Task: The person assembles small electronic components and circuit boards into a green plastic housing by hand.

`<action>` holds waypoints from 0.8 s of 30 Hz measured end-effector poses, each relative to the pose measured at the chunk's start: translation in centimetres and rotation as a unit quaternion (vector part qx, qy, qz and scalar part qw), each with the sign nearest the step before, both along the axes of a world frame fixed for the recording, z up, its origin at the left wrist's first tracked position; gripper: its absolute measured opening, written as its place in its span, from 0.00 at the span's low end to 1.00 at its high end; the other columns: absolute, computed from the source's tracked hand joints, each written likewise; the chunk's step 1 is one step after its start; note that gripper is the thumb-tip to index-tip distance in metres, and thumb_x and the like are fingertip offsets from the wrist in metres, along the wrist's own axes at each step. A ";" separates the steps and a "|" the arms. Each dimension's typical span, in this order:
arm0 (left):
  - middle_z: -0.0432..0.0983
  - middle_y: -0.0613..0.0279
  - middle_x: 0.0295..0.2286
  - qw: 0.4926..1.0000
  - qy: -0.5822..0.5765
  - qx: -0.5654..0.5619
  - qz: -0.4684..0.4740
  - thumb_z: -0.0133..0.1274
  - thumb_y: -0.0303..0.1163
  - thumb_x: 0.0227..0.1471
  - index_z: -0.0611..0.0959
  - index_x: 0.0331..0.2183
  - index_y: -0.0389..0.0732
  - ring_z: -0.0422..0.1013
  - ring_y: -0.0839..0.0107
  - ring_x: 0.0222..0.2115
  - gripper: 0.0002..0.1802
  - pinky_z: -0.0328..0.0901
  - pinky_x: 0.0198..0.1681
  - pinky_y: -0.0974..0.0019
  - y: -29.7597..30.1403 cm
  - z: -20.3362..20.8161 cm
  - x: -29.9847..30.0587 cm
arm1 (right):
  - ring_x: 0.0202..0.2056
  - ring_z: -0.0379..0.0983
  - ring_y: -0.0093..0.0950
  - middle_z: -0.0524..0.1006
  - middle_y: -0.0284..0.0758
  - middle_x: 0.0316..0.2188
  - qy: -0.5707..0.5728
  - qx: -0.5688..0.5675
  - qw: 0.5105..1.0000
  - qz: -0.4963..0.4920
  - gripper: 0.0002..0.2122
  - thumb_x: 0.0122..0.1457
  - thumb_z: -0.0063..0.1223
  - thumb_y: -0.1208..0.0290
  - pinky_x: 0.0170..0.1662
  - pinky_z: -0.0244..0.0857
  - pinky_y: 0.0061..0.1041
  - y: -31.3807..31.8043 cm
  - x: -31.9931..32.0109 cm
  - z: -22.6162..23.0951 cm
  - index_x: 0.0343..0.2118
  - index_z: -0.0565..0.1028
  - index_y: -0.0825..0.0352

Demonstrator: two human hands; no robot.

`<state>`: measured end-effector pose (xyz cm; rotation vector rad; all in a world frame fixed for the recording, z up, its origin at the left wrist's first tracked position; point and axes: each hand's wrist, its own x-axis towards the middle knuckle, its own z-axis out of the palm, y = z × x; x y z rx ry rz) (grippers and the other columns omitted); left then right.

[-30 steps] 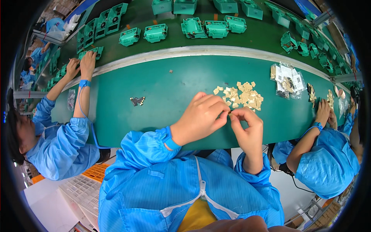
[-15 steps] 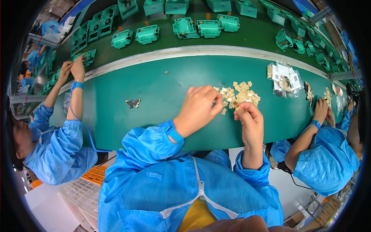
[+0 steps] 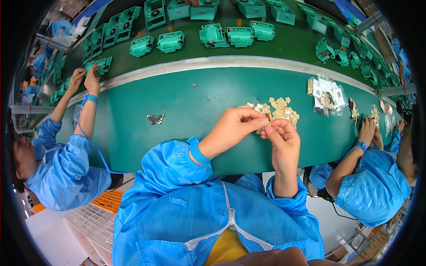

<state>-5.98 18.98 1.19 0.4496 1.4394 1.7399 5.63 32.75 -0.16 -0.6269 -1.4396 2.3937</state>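
A tiny pale piece point(image 3: 268, 125), mostly hidden by skin, seems to be held right where the two sets of fingertips meet. The thumb and finger of the left hand point(image 3: 235, 129) are pinched close together, and the thumb and finger of the right hand point(image 3: 284, 137) are pinched close beside them. The exact shape of the piece, and which hand has the firmer grip, cannot be told.

This one piece looks to be partway done, since it is held by both hands and has not been put down yet. Just past the fingers, a loose heap of flat, tan, square-like pieces point(image 3: 284, 110) is spread out, so plenty seems to be left. Well to the left of the fingers, a small bunch of black pieces with pale gold-coloured ends point(image 3: 155, 119) is set apart. Whether those are finished or waiting to be used cannot be told.

All of this is held up by a smooth green tabletop point(image 3: 133, 146). Farther out to the right of the fingers, clear plastic bags with white papers point(image 3: 327, 95) are laid down. Far beyond the fingers, past a pale metal rail point(image 3: 230, 63), green box-shaped cases point(image 3: 171, 41) are lined up.
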 end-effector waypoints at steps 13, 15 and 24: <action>0.80 0.64 0.32 0.993 -0.113 -0.017 0.009 0.57 0.31 0.58 0.85 0.36 0.33 0.74 0.79 0.34 0.10 0.67 0.38 0.75 -0.3 0.6 0.0 | 0.32 0.76 0.28 0.79 0.37 0.30 0.054 0.485 0.873 -0.029 0.06 0.52 0.62 0.85 0.37 0.70 0.24 -0.1 -0.7 2.2 0.32 0.77 0.71; 0.80 0.64 0.31 0.995 -0.096 -0.035 0.008 0.57 0.32 0.58 0.85 0.35 0.33 0.73 0.80 0.32 0.11 0.66 0.35 0.76 -0.3 0.4 0.0 | 0.32 0.76 0.30 0.78 0.38 0.30 0.073 0.520 0.850 -0.031 0.06 0.51 0.62 0.85 0.36 0.69 0.26 0.0 -0.8 2.1 0.32 0.77 0.71; 0.79 0.67 0.24 0.991 0.041 -0.124 0.031 0.59 0.34 0.56 0.86 0.31 0.33 0.71 0.82 0.26 0.12 0.65 0.28 0.75 0.0 0.7 0.2 | 0.32 0.75 0.36 0.77 0.38 0.29 0.070 0.586 0.807 0.007 0.07 0.47 0.62 0.86 0.36 0.68 0.31 0.7 -1.2 2.2 0.29 0.77 0.70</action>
